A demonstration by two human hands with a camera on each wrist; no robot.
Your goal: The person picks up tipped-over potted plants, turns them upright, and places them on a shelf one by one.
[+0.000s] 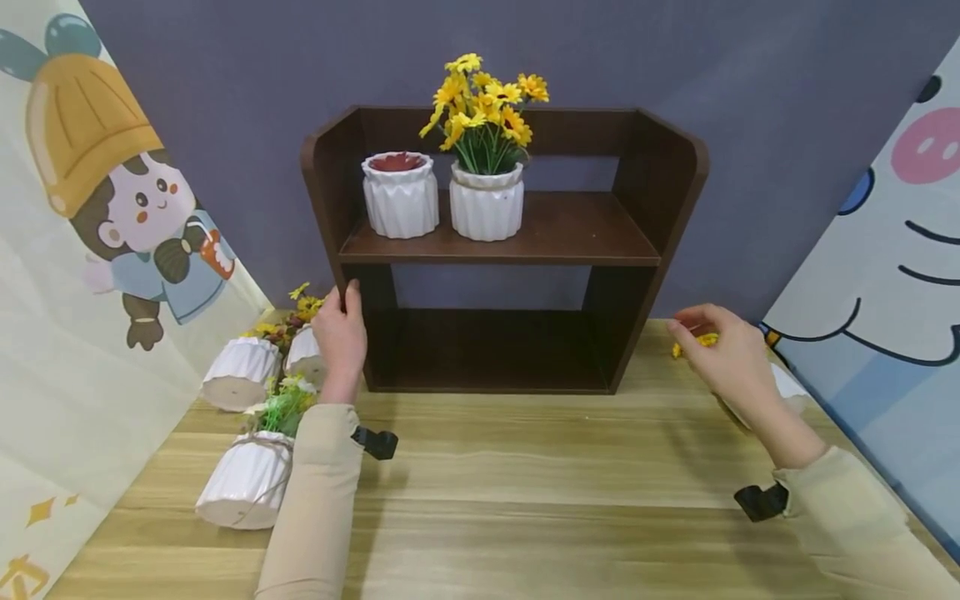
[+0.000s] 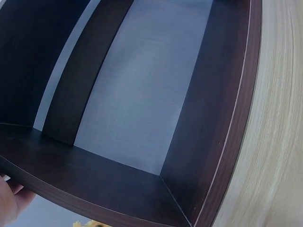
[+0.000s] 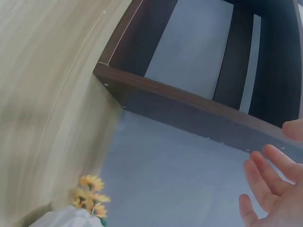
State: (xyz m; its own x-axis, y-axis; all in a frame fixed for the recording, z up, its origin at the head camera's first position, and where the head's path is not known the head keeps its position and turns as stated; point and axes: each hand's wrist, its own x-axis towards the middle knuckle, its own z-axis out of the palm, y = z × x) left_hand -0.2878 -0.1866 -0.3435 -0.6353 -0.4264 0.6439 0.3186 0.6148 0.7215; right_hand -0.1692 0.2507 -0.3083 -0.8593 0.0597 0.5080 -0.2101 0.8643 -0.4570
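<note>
A dark brown two-tier shelf (image 1: 501,260) stands against the back wall. My left hand (image 1: 341,342) touches its left side panel from outside near the front edge; in the left wrist view only part of that hand (image 2: 8,204) shows. Off the shelf's right side, my right hand (image 1: 727,358) is in the air with fingers relaxed, holding nothing. On the upper tier, a white fluted pot with yellow flowers (image 1: 486,204) stands beside another white pot (image 1: 401,200) with a reddish-brown inside.
Several white flower pots lie on their sides at the left, the nearest with green-and-white flowers (image 1: 251,479). Another tipped pot (image 1: 787,387) with yellow flowers lies partly behind my right hand. Printed cloth walls flank the wood-grain table (image 1: 510,492).
</note>
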